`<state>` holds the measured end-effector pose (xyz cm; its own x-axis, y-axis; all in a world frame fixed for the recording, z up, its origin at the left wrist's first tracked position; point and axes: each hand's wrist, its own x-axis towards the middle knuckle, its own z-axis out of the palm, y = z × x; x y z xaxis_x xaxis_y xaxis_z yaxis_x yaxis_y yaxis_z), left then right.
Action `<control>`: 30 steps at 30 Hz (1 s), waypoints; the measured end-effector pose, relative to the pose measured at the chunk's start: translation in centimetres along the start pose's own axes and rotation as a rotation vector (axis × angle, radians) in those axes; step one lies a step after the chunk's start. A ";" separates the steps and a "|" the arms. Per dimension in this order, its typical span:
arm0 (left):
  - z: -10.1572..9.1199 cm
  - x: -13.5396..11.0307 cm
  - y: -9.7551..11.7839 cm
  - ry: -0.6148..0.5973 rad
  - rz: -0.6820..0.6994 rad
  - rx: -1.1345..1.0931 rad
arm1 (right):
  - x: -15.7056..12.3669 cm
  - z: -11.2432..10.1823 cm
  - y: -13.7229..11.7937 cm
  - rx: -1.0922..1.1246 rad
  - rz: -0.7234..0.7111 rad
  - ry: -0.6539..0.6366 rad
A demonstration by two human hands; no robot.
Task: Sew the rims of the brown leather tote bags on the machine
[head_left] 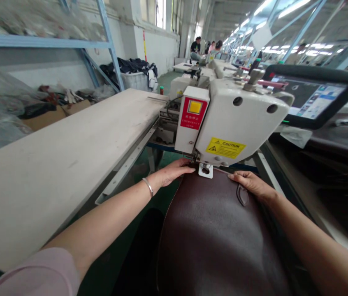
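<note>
A dark brown leather panel [214, 218] with a stitched left edge hangs down toward me from the head of a white sewing machine [238, 119]. Its top edge lies under the machine's white metal presser plate [202, 174]. My left hand [175, 172] grips the panel's top left corner, thumb on top and the other fingers partly hidden. On the other side, my right hand [248, 183] pinches the top edge right of the plate. Just below it a small leather loop [242, 195] lies on the panel.
A pale tabletop [69, 152] stretches along the left. The machine carries a yellow emergency stop button [194, 107]. At right stands a screen [316, 96]. Bags and cardboard lie under a blue rack [38, 40]; a bin of dark cloth [135, 78] stands behind. People sit farther back.
</note>
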<state>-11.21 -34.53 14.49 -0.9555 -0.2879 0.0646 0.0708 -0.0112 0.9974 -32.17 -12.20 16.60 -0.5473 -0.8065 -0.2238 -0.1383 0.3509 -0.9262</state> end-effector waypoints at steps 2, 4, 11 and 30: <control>0.3 -0.2 -0.1 0.008 0.021 -0.013 | 0.8 -0.5 0.0 0.007 -0.016 0.000; 0.6 -0.6 -0.3 0.042 0.024 0.008 | 1.3 -0.8 0.0 0.008 -0.028 -0.015; 1.8 -0.9 0.5 0.108 0.031 0.035 | 1.6 -1.2 0.1 0.003 -0.022 -0.027; 1.4 -1.0 -0.2 0.134 0.051 0.034 | 1.6 -0.8 -0.4 -0.003 -0.017 -0.031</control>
<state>-10.65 -32.93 14.28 -0.9040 -0.4123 0.1128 0.1065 0.0383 0.9936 -33.61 -13.27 16.89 -0.5189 -0.8268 -0.2170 -0.1503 0.3381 -0.9290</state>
